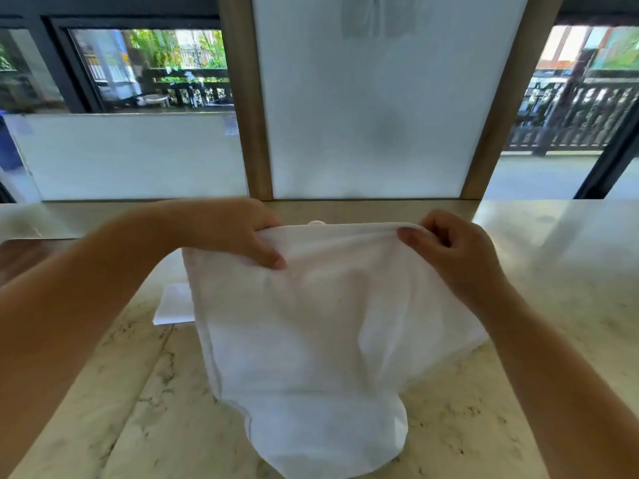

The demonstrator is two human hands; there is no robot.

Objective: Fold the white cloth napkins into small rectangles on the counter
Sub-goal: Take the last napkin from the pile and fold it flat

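The left hand (238, 233) sits at about 10 o'clock from the middle of the view, its fingers curled over the top edge of the napkin (304, 340) and its thumb pressed onto the near face of the cloth, so it grasps the upper left corner. The right hand (456, 254) is at about 2 o'clock, thumb and bent fingers pinching the upper right end of the same edge, with the cloth bunched into a small ridge between them. Both forearms reach in from the lower corners of the frame.

Between the two hands the top edge runs roughly level, sagging slightly. From there the napkin hangs toward 6 o'clock in one loose white sheet with soft vertical folds; its rounded lower part lies on the counter (145, 409), near the bottom of the frame.

Behind the napkin, at about 9 o'clock from it and partly hidden by it, flat white cloths (174, 302) lie on the counter; how many is unclear. The counter is pale marble with dark veins. At 12 o'clock stands a frosted panel (373, 108) in a wooden frame, with windows (152, 67) to either side showing railings and greenery outside.
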